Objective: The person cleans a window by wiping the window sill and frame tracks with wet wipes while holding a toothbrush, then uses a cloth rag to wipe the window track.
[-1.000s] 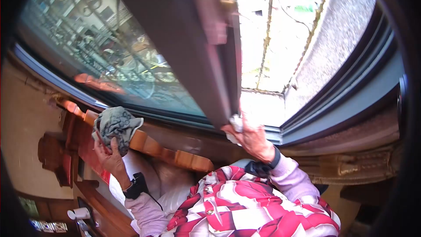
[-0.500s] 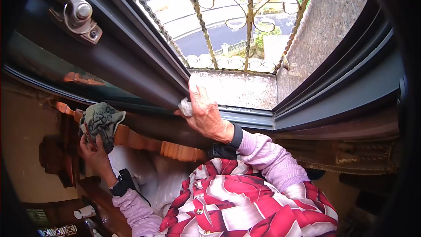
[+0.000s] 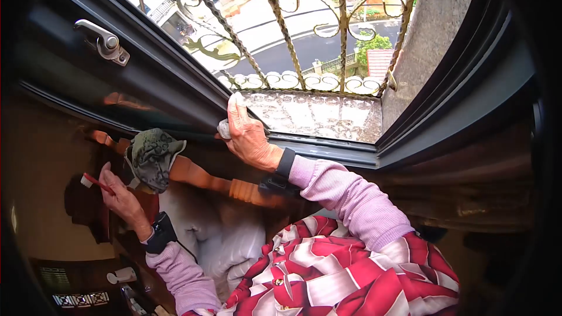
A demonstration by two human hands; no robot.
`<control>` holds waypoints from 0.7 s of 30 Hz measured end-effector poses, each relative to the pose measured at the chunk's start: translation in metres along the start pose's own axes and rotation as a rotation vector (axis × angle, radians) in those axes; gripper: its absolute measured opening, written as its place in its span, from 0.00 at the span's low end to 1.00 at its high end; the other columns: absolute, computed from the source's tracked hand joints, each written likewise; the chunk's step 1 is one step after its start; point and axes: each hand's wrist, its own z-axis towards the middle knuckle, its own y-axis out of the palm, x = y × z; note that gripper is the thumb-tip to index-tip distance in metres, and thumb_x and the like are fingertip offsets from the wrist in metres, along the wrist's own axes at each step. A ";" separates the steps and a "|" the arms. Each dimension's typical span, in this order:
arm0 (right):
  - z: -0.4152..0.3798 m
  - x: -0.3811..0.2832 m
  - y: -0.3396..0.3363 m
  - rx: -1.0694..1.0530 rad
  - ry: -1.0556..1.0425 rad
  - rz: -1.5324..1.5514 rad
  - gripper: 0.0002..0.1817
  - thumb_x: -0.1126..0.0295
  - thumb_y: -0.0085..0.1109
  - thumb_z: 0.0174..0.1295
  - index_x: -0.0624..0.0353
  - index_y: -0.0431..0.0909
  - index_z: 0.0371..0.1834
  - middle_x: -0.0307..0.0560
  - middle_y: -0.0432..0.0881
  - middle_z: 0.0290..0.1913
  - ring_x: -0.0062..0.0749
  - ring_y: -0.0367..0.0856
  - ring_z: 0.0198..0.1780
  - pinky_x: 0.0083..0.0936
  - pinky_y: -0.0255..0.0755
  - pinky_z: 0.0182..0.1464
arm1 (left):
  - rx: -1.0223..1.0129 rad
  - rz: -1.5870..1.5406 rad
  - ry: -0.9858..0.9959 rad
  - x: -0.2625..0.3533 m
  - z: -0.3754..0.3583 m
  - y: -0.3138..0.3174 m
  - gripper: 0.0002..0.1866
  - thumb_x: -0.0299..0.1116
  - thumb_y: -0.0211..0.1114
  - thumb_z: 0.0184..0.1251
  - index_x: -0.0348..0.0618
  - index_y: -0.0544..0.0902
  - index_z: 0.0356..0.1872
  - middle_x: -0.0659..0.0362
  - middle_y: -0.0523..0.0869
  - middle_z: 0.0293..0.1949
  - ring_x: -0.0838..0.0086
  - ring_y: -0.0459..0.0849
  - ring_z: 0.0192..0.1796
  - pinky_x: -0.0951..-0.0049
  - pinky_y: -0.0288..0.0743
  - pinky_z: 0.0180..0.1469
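My left hand grips a red toothbrush with white bristles, at the lower left. Just right of its fingers, a dark grey-green patterned cloth drapes over a carved wooden rail. Up at the lower corner of the dark window sash, my right hand has its fingers on the sash edge. A crumpled white wad is pinched at its thumb side.
A metal handle sticks out from the sash. Beyond the opening stands an ornate metal grille above a stone sill. White bedding lies below the rail, and a brown curtain hangs at the right.
My left hand has come away from the cloth, moving left and down with the toothbrush. My right hand and the sash edge have shifted left, and more of the grille shows.
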 end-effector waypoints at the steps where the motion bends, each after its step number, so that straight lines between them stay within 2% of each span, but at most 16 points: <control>1: 0.003 -0.002 0.003 -0.007 -0.035 -0.024 0.40 0.62 0.63 0.50 0.86 0.58 0.57 0.81 0.61 0.58 0.59 0.71 0.58 0.27 0.80 0.38 | 0.003 0.039 0.116 0.005 0.005 0.009 0.19 0.41 0.49 0.73 0.34 0.77 0.51 0.60 0.78 0.36 0.79 0.73 0.37 0.80 0.67 0.38; 2: 0.005 -0.002 0.006 -0.008 -0.128 -0.152 0.43 0.61 0.64 0.50 0.86 0.54 0.59 0.82 0.60 0.59 0.59 0.71 0.57 0.28 0.80 0.37 | 0.001 0.084 0.226 0.007 0.007 0.020 0.19 0.41 0.49 0.74 0.34 0.77 0.50 0.57 0.81 0.38 0.76 0.77 0.40 0.79 0.70 0.41; 4: 0.007 0.006 0.015 -0.132 -0.048 0.124 0.45 0.59 0.65 0.50 0.83 0.52 0.61 0.82 0.59 0.59 0.60 0.71 0.57 0.30 0.79 0.37 | -0.109 0.107 0.230 -0.004 0.016 0.034 0.16 0.36 0.50 0.73 0.33 0.76 0.51 0.51 0.82 0.46 0.69 0.80 0.50 0.73 0.72 0.49; 5: 0.010 0.014 0.014 -0.159 -0.105 0.179 0.46 0.56 0.66 0.50 0.80 0.52 0.61 0.83 0.57 0.60 0.62 0.74 0.52 0.35 0.78 0.40 | -0.145 0.139 0.312 0.000 0.016 0.038 0.15 0.33 0.51 0.72 0.34 0.76 0.51 0.50 0.81 0.47 0.66 0.80 0.50 0.72 0.73 0.50; 6: 0.016 0.026 0.008 -0.147 -0.214 0.289 0.46 0.54 0.67 0.50 0.76 0.54 0.62 0.78 0.57 0.61 0.63 0.77 0.46 0.39 0.77 0.41 | -0.175 0.162 0.401 0.007 0.011 0.042 0.13 0.31 0.52 0.71 0.35 0.76 0.51 0.49 0.81 0.47 0.64 0.81 0.50 0.70 0.74 0.50; 7: 0.025 0.045 0.007 -0.167 -0.271 0.324 0.41 0.52 0.68 0.50 0.74 0.64 0.57 0.71 0.70 0.53 0.59 0.80 0.40 0.40 0.76 0.42 | -0.176 0.289 0.549 0.020 0.005 0.040 0.14 0.30 0.50 0.72 0.32 0.75 0.51 0.49 0.81 0.47 0.63 0.81 0.47 0.74 0.71 0.51; 8: 0.026 0.064 -0.007 -0.229 -0.057 0.398 0.35 0.50 0.63 0.54 0.73 0.68 0.52 0.64 0.72 0.41 0.50 0.77 0.32 0.36 0.75 0.38 | -0.205 0.272 0.600 0.023 0.001 0.035 0.12 0.25 0.51 0.69 0.34 0.75 0.50 0.47 0.81 0.45 0.59 0.81 0.45 0.73 0.73 0.48; 9: 0.024 0.086 -0.025 -0.296 0.154 0.466 0.31 0.49 0.59 0.57 0.71 0.73 0.46 0.57 0.74 0.29 0.42 0.75 0.24 0.32 0.75 0.33 | -0.248 0.321 0.567 0.031 -0.006 0.027 0.12 0.23 0.51 0.68 0.35 0.76 0.50 0.47 0.80 0.43 0.59 0.81 0.44 0.72 0.74 0.46; 12: 0.003 0.124 -0.062 -0.268 0.359 0.163 0.26 0.48 0.49 0.66 0.65 0.77 0.42 0.48 0.70 0.12 0.33 0.69 0.14 0.29 0.68 0.23 | -0.326 0.295 0.553 0.037 -0.041 0.007 0.12 0.20 0.52 0.65 0.36 0.76 0.49 0.48 0.80 0.37 0.58 0.81 0.38 0.69 0.74 0.40; 13: -0.006 0.129 -0.068 -0.472 0.319 -0.114 0.19 0.57 0.45 0.68 0.60 0.73 0.50 0.51 0.74 0.23 0.38 0.74 0.22 0.33 0.69 0.25 | -0.372 0.223 0.546 0.038 -0.061 0.010 0.14 0.19 0.53 0.62 0.36 0.76 0.49 0.48 0.80 0.36 0.58 0.82 0.37 0.66 0.74 0.39; 14: -0.015 0.133 -0.073 -0.671 0.225 -0.382 0.17 0.66 0.41 0.69 0.55 0.69 0.59 0.54 0.78 0.34 0.42 0.79 0.30 0.37 0.70 0.27 | -0.383 0.152 0.740 0.042 -0.077 0.019 0.16 0.18 0.54 0.58 0.35 0.76 0.49 0.48 0.79 0.34 0.56 0.81 0.36 0.63 0.75 0.38; 16: -0.030 0.136 -0.080 -0.904 0.130 -0.391 0.25 0.72 0.40 0.67 0.55 0.58 0.68 0.56 0.72 0.56 0.47 0.77 0.52 0.35 0.73 0.48 | -0.667 0.120 0.618 0.049 -0.112 0.033 0.18 0.17 0.55 0.52 0.35 0.76 0.47 0.49 0.79 0.32 0.54 0.80 0.35 0.60 0.75 0.37; 17: -0.057 0.163 -0.072 -0.809 -0.004 -0.121 0.29 0.71 0.42 0.65 0.55 0.51 0.71 0.55 0.63 0.64 0.44 0.67 0.61 0.33 0.64 0.58 | -0.732 0.098 0.657 0.037 -0.126 0.046 0.22 0.20 0.56 0.48 0.34 0.73 0.50 0.52 0.76 0.31 0.60 0.78 0.34 0.62 0.74 0.36; 18: -0.076 0.187 -0.062 -0.707 -0.139 0.146 0.34 0.71 0.43 0.64 0.55 0.44 0.73 0.55 0.53 0.72 0.42 0.57 0.70 0.30 0.56 0.69 | -0.720 0.104 0.679 0.028 -0.141 0.063 0.21 0.23 0.55 0.49 0.34 0.74 0.48 0.53 0.76 0.31 0.61 0.78 0.35 0.64 0.73 0.36; 19: -0.067 0.171 -0.058 -0.741 -0.035 0.068 0.32 0.72 0.44 0.63 0.58 0.47 0.71 0.56 0.58 0.68 0.43 0.61 0.67 0.31 0.58 0.66 | -0.722 0.158 0.684 0.023 -0.153 0.075 0.22 0.20 0.57 0.44 0.35 0.74 0.47 0.52 0.76 0.33 0.59 0.77 0.37 0.62 0.72 0.38; 21: -0.045 0.132 -0.051 -0.819 0.167 -0.100 0.29 0.75 0.46 0.60 0.64 0.54 0.68 0.59 0.68 0.61 0.44 0.69 0.59 0.33 0.63 0.60 | -0.669 0.177 0.677 0.015 -0.167 0.096 0.19 0.24 0.59 0.46 0.37 0.75 0.45 0.53 0.75 0.33 0.60 0.75 0.38 0.64 0.69 0.38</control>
